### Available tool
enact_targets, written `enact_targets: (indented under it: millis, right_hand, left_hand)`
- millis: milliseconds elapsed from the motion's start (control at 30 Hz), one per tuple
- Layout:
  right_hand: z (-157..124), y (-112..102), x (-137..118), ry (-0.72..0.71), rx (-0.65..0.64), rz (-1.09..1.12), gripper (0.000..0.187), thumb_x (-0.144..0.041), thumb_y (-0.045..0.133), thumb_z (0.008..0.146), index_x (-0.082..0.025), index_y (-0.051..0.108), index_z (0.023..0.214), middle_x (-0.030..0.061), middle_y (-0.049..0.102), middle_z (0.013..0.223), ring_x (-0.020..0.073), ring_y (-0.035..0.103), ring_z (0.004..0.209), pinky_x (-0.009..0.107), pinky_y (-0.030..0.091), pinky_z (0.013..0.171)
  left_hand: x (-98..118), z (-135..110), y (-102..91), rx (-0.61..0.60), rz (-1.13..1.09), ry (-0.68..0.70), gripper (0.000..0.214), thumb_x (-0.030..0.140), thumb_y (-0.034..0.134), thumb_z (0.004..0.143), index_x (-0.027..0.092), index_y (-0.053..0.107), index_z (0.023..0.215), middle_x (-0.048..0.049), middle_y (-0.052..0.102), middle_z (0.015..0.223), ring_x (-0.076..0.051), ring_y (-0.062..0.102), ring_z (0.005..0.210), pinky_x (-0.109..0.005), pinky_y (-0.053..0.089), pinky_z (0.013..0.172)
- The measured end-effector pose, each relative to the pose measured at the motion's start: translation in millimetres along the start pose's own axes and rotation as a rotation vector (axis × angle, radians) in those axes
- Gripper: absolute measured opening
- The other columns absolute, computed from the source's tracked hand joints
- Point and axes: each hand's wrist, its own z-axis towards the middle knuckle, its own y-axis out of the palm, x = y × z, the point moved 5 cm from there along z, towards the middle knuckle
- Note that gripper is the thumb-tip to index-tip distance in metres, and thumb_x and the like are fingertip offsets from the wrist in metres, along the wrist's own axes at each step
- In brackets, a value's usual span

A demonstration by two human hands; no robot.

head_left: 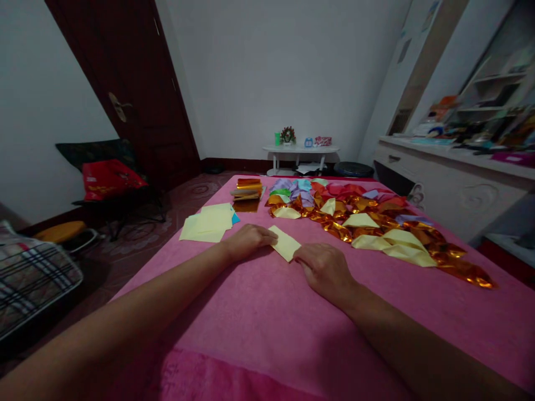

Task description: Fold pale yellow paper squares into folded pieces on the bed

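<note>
A folded piece of yellow paper point(285, 243) lies slantwise between my hands, low over the pink-covered table point(251, 312). My left hand point(252, 239) is closed on its upper left end. At the lower right end, the curled fingers of my right hand point(325, 267) grip the other edge. To the left is a loose pile of yellow paper sheets point(207, 223), with a bit of blue paper point(236, 218) showing from beneath. Folded yellow paper pieces point(403, 245) rest to the right among shiny gold foil pieces point(346, 228).
A stack of gold and orange foil sheets point(246, 195) sits near the far edge. Purple, green and red folded papers point(292, 189) are heaped beside it. Beyond stands a small white table point(301, 149). A cluttered counter point(460, 156) is on the right, a chair with a red bag point(111, 179) on the left.
</note>
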Motion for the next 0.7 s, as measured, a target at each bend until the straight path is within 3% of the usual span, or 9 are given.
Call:
enact_targets:
  millis: [100, 167, 300, 433, 567, 700]
  right_hand:
    - [0.0, -6.4, -0.5, 0.036, 0.08, 0.06, 0.026, -0.013, 0.055, 0.079, -0.018, 0.061, 0.103, 0.0088, 0.061, 0.106, 0.0225, 0.054, 0.098, 0.032, 0.04, 0.082]
    - [1.7, -5.8, -1.3, 0.017, 0.066, 0.084, 0.031, -0.015, 0.058, 0.077, -0.018, 0.059, 0.108, 0.0094, 0.059, 0.111, 0.0241, 0.051, 0.103, 0.034, 0.04, 0.086]
    - [4.6, 4.9, -1.6, -0.031, -0.043, 0.14, 0.017, -0.014, 0.055, 0.081, -0.021, 0.065, 0.092, 0.0061, 0.062, 0.095, 0.0217, 0.052, 0.091, 0.034, 0.041, 0.081]
    - [6.3, 9.4, 0.9, 0.027, -0.033, 0.224, 0.016, -0.01, 0.053, 0.078, -0.02, 0.064, 0.081, 0.0052, 0.06, 0.084, 0.0203, 0.052, 0.083, 0.034, 0.041, 0.076]
    - [8.3, 10.8, 2.8, 0.081, -0.034, 0.339, 0.015, -0.008, 0.052, 0.073, -0.021, 0.059, 0.071, 0.004, 0.057, 0.077, 0.0195, 0.052, 0.076, 0.033, 0.041, 0.068]
    - [10.0, 15.1, 10.3, 0.149, -0.013, 0.492, 0.016, -0.006, 0.053, 0.071, -0.022, 0.057, 0.073, 0.0027, 0.057, 0.075, 0.0187, 0.053, 0.073, 0.032, 0.041, 0.063]
  left_hand:
    - [-6.4, 0.7, -2.3, 0.068, -0.136, 0.059, 0.022, 0.019, 0.056, 0.085, 0.016, 0.068, 0.103, -0.0107, 0.069, 0.11, -0.017, 0.065, 0.101, -0.027, 0.051, 0.088]
    - [-9.7, 0.6, -0.2, 0.077, -0.198, 0.067, 0.022, 0.019, 0.055, 0.086, 0.015, 0.068, 0.103, -0.011, 0.069, 0.109, -0.016, 0.065, 0.102, -0.028, 0.051, 0.089]
    - [-3.0, -1.1, 8.3, -0.043, -0.171, 0.109, 0.025, 0.015, 0.052, 0.087, 0.02, 0.066, 0.107, -0.0085, 0.067, 0.115, -0.017, 0.06, 0.11, -0.033, 0.047, 0.097]
    - [17.5, -3.9, 2.3, -0.083, 0.003, 0.123, 0.025, 0.013, 0.052, 0.086, 0.018, 0.064, 0.107, -0.0086, 0.064, 0.118, -0.024, 0.049, 0.121, -0.048, 0.033, 0.107]
    - [33.8, -10.5, -0.2, -0.08, -0.037, 0.136, 0.024, 0.016, 0.046, 0.09, 0.016, 0.062, 0.108, -0.0101, 0.065, 0.114, -0.021, 0.057, 0.108, -0.037, 0.047, 0.093]
    - [30.7, -17.3, 3.0, 0.005, -0.16, 0.072, 0.024, 0.022, 0.048, 0.09, 0.017, 0.063, 0.109, -0.0102, 0.065, 0.111, -0.019, 0.06, 0.101, -0.033, 0.05, 0.086]
